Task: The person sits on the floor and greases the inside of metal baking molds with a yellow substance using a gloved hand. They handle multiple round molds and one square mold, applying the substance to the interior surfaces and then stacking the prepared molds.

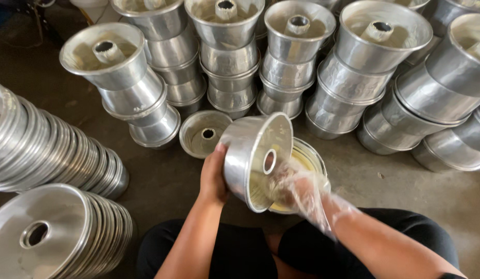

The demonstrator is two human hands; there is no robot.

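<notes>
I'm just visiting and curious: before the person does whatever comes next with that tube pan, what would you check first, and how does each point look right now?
1. Left hand has a firm hold on the pan: ok, it grips the outer wall with the thumb at the rim.
2. Right hand is covered: ok, a clear plastic glove is on it.
3. Right hand reaches the inside of the pan: ok, it is at the open mouth.
4. Inside fully coated: cannot tell, only part of the inside shows.
5. Tub close by: ok, it sits right behind the pan.
6. Stacks stand steady: cannot tell, several lean.
</notes>
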